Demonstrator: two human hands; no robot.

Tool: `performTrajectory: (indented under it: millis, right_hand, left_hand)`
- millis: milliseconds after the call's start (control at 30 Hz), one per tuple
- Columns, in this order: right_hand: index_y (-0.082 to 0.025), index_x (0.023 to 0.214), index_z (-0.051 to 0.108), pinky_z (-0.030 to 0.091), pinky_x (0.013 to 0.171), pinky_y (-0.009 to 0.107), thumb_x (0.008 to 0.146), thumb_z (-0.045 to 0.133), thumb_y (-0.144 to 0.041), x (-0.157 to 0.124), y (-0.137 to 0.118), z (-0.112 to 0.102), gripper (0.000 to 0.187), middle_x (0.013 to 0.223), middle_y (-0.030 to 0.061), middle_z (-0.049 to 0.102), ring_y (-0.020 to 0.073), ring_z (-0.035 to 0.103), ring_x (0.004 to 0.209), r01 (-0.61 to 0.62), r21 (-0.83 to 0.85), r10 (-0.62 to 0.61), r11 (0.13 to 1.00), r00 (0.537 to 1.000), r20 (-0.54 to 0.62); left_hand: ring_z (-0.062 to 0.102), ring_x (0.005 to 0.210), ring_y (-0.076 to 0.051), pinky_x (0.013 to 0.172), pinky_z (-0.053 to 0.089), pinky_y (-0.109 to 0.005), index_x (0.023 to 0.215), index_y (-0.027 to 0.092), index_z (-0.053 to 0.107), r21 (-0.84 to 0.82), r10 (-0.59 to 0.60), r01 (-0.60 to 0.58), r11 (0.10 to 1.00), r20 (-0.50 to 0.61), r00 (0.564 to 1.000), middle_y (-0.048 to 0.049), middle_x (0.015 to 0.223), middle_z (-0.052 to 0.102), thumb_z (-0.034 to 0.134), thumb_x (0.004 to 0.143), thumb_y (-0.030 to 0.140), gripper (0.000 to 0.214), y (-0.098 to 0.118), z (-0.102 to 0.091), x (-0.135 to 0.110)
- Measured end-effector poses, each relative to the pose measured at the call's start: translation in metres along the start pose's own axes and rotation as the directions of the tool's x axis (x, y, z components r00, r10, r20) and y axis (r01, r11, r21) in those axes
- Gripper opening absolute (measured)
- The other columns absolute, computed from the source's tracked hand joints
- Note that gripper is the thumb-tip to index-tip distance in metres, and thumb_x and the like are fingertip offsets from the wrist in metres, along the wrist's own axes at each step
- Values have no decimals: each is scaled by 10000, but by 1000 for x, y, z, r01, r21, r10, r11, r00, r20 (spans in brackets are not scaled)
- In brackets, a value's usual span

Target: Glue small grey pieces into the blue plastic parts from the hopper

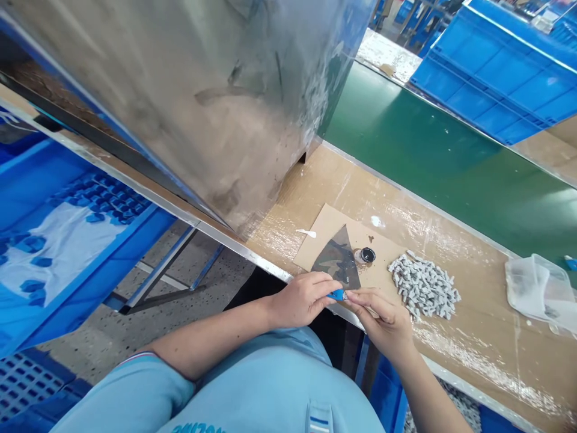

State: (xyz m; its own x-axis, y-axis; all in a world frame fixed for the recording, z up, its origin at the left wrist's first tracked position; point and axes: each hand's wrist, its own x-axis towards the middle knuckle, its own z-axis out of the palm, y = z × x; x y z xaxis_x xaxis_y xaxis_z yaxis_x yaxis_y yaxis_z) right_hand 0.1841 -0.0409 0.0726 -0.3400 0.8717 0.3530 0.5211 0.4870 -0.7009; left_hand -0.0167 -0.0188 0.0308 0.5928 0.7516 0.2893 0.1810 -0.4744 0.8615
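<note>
My left hand is closed around a small blue plastic piece just above the table's front edge. My right hand meets it there, thumb and finger pinched at the blue piece's right end; a tiny light bit shows between them, too small to name. Beyond my hands a dark, smeared triangular sheet lies on brown cardboard. A small open jar of black liquid stands beside the sheet. To the right is a heap of small grey pieces.
A large metal housing rises at left, close to the work spot. A green conveyor belt runs behind the table. Blue crates stand beyond it. A clear plastic tub sits right. A blue bin holds blue pieces.
</note>
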Motion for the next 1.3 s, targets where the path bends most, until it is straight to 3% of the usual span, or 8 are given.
performTrajectory:
  millis: [167, 300, 467, 600, 800, 1067, 1300]
  right_hand:
    - [-238, 898, 688, 609, 625, 283, 858, 640, -163, -8, 2, 1, 98, 815, 34, 751, 187, 719, 704, -135, 17, 136, 991, 990, -33]
    - [-218, 912, 649, 586, 606, 267, 919, 578, -275, -8, -3, -1, 92, 801, 39, 729, 175, 698, 685, -213, -34, 215, 976, 974, 66]
    - [-218, 965, 601, 542, 602, 255, 1005, 383, -287, -3, -19, -10, 232, 794, 40, 675, 159, 661, 694, -118, -175, 169, 977, 935, 312]
    - [-224, 815, 512, 473, 521, 248, 1016, 330, -263, -2, -28, -14, 274, 687, 9, 574, 141, 567, 581, -55, -247, 150, 968, 910, 386]
    - [-226, 747, 415, 363, 477, 237, 1010, 314, -204, -17, -22, -4, 282, 645, -13, 459, 130, 427, 535, 70, -200, 6, 977, 933, 359]
    - [-216, 782, 441, 345, 506, 250, 972, 324, -119, -28, -20, 4, 243, 660, -1, 462, 146, 407, 564, 78, -158, -16, 984, 933, 361]
    - [-221, 760, 434, 324, 493, 259, 990, 318, -147, -20, -21, 0, 268, 636, -17, 438, 141, 395, 545, 79, -157, -34, 984, 962, 273]
  left_hand:
    - [620, 919, -194, 825, 505, -304, 1103, 159, 576, -171, -131, 142, 975, 76, 989, -93, 1026, 661, 538, 916, 317, 248, 0, -6, 4]
    - [594, 777, -173, 728, 488, -281, 1032, 156, 538, -153, -155, 184, 971, 187, 970, -58, 881, 632, 393, 977, 385, 277, 1, -10, 1]
    - [583, 797, -202, 729, 474, -310, 1059, 147, 475, -21, -85, 92, 995, 244, 966, -96, 914, 614, 230, 1003, 452, 395, 5, -12, -5]
    - [587, 773, -207, 710, 473, -313, 1041, 145, 455, 12, -36, 34, 999, 306, 951, -103, 893, 615, 170, 1004, 471, 435, 8, -14, -6]
    - [595, 798, -214, 719, 480, -323, 1047, 149, 432, 9, -2, -1, 1000, 324, 946, -120, 916, 611, 161, 1005, 455, 411, 10, -10, -14]
    - [585, 792, -204, 697, 486, -319, 1078, 148, 400, -56, -11, 31, 998, 324, 946, -117, 931, 590, 196, 1007, 433, 358, 8, -1, -23]
    - [558, 749, -184, 675, 460, -307, 1062, 161, 402, -87, -60, 88, 992, 282, 958, -89, 909, 573, 226, 1002, 451, 344, 11, -1, -18]
